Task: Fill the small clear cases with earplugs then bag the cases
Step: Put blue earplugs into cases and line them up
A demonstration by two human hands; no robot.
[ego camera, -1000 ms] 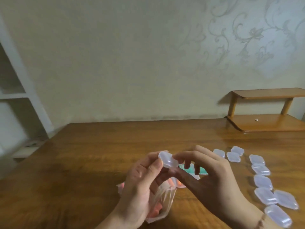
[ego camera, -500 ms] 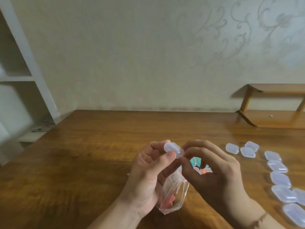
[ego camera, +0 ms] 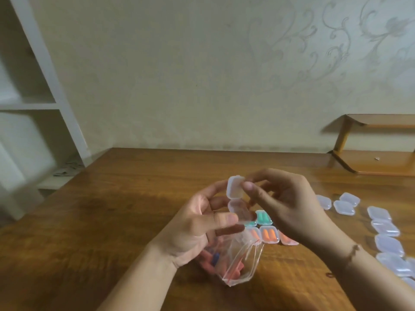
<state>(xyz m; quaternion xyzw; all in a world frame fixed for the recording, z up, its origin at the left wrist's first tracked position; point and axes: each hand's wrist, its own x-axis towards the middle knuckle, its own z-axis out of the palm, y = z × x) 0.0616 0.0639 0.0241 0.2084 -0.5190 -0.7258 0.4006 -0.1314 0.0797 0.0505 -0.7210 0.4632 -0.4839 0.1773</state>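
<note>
A small clear case (ego camera: 235,198) is hinged open above the table, lid up and base below. My left hand (ego camera: 197,225) grips its base between thumb and fingers and also holds a clear zip bag (ego camera: 233,261) of orange and blue earplugs against the palm. My right hand (ego camera: 285,207) pinches the raised lid with its fingertips. Filled cases with orange earplugs (ego camera: 269,236) and green earplugs (ego camera: 263,217) lie on the table just behind my hands.
Several empty closed clear cases (ego camera: 385,227) lie in a row on the wooden table (ego camera: 112,221) at the right. A low wooden shelf (ego camera: 377,162) stands at the back right. White shelving (ego camera: 33,104) is beyond the table's left edge.
The case was closed between both hands; now its lid is swung up and open. The camera view has shifted left and the hands have risen slightly.
</note>
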